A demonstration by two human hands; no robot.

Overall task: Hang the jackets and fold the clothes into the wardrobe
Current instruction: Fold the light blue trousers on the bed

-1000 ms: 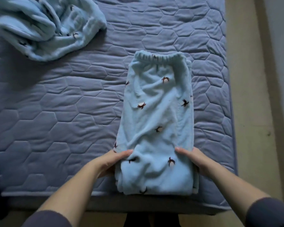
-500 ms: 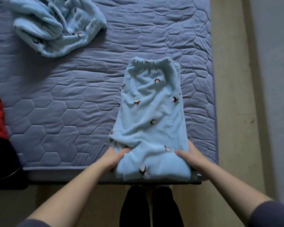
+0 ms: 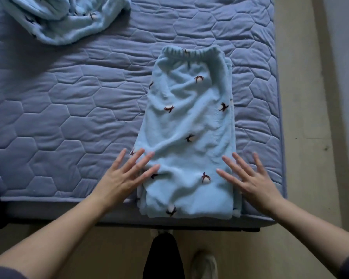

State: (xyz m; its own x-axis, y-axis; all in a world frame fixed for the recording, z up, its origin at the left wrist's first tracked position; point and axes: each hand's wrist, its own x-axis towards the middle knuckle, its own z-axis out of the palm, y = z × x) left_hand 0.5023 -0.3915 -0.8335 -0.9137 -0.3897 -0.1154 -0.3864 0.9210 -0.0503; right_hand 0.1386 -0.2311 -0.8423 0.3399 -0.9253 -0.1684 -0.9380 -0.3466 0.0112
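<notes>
**Item inspected:** a pair of pale blue fleece trousers [image 3: 189,127], printed with small dark motifs, is laid on the quilted mattress [image 3: 69,121] near its right front corner. The legs are folded lengthwise one over the other. The elastic waistband is at the far end and the hems are at the near edge, where they reach just over the rim. Diagonal creases are noted across the middle, and a lower layer shows past the top layer along the right side.

**Hands:** the left hand [image 3: 121,178] and the right hand [image 3: 252,180] are both released, with fingers straight and spread and nothing grasped. The left fingertips lie over the left edge of the trousers, and the right fingertips lie at the right edge. Whether the palms press on the cloth or hover just above it cannot be told.

**Step judged in hand:** flattening ahead of the crosswise fold. It is recommended that:
- the creases be stroked outward from the centre toward both edges;
- the protruding lower layer be squared under the top one;
- the hems then be brought up to the waistband in one even lift, with both corners raised together so that the thick pile is not allowed to slide.

**Outstanding:** a second pale blue garment [image 3: 65,21] lies crumpled and unfolded at the far left of the mattress, well apart from the trousers. No wardrobe is in view.
</notes>
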